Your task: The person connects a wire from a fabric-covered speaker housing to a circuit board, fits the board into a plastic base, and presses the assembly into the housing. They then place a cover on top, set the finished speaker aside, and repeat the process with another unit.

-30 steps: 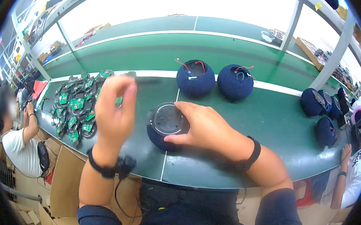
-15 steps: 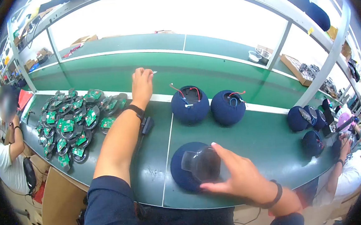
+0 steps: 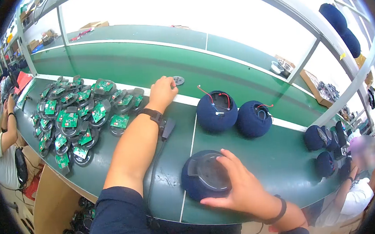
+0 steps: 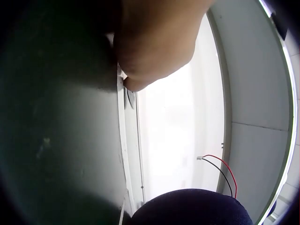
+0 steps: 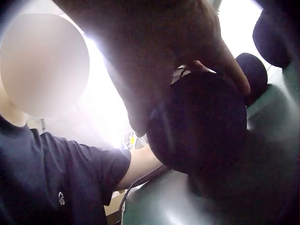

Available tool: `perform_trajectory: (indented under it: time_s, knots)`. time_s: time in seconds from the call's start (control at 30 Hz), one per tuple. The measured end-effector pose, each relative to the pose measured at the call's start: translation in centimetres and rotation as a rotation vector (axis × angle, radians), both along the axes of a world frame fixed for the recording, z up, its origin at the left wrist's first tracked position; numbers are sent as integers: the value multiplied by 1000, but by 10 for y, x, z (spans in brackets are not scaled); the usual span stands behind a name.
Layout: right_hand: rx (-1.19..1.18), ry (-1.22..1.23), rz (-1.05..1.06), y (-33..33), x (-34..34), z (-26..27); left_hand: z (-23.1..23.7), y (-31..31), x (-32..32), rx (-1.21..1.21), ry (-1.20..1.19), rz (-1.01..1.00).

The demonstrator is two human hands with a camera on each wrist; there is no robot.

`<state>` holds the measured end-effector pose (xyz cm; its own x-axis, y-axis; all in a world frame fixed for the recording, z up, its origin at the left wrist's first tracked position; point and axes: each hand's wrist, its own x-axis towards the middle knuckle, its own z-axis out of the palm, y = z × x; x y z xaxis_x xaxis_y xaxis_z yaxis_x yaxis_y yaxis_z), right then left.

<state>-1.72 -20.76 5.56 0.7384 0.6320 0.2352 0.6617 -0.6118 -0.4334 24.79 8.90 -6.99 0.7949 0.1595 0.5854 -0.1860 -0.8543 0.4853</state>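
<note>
My left hand (image 3: pixel 163 92) reaches to the white ledge at the back of the bench. Its curled fingertips pinch a small grey disc with holes (image 3: pixel 178 80) by its edge; in the left wrist view only a thin dark edge of it shows beside a finger. Near the bench's front, my right hand (image 3: pixel 244 187) grips a round navy fabric speaker (image 3: pixel 192 187), thumb in front and fingers behind. A dark, glossy cover (image 3: pixel 209 170) with a tab lies over the speaker's top. In the right wrist view the speaker's body (image 5: pixel 201 126) shows below the fingers.
Behind are two open navy speakers (image 3: pixel 217 115) with loose wires. A pile of dark covers with green circuit boards (image 3: pixel 68 119) spreads on the left. More speakers (image 3: pixel 314 137) stand at the right, near another person (image 3: pixel 354 199). A cable (image 3: pixel 155 180) trails from my left wrist.
My left hand has moved from beside the speaker back to the ledge, where the disc now shows at its fingertips. The right hand keeps its hold; the cover, tilted half a second ago, lies flatter.
</note>
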Motion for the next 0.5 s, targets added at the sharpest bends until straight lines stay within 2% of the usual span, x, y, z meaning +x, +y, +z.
perform_trajectory:
  time_s: [0.13,0.27,0.33,0.43,0.5]
  knots:
    - [132,-21,19,-10,2,-15,4,-1,-4,-4,46,0]
    - [165,-43,-14,-33,5,-21,7,-3,-4,-57,81,0]
    - [207,-159,-75,-54,9,-17,3,-1,1,-140,-7,11]
    - [389,-282,-247,-104,34,-7,10,1,0,-267,50,-5]
    - [449,-363,-472,-112,58,25,15,-2,-5,-267,56,1]
